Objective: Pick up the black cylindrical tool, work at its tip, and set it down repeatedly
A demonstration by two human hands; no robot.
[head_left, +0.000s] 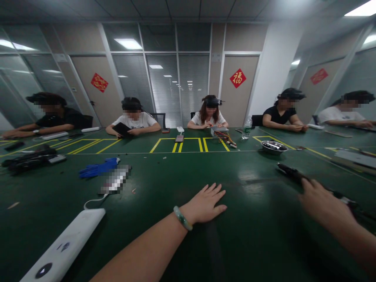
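Note:
My left hand point(205, 201) lies palm down on the green table point(164, 243), its fingers stretched out and holding nothing. A jade-coloured bangle point(182, 218) circles that wrist. At the right, my right hand point(324, 201) is slightly blurred, its fingers curled over a long black rod-like object point(289, 171). This object slants from its thin far end toward the right edge, and my hand hides part of its middle; its exact kind cannot be made out. To the left, a white power bank-like device point(70, 239) is joined by a white cable point(95, 201) to a phone-like slab point(116, 180).
Blue gloves point(98, 168) lie beyond the slab, near a black bundle point(32, 158). A metal bowl point(274, 147), a water bottle point(246, 128) and a wired metal box point(220, 132) stand farther back. Several people sit across the table. Yellow tape point(201, 145) marks the surface.

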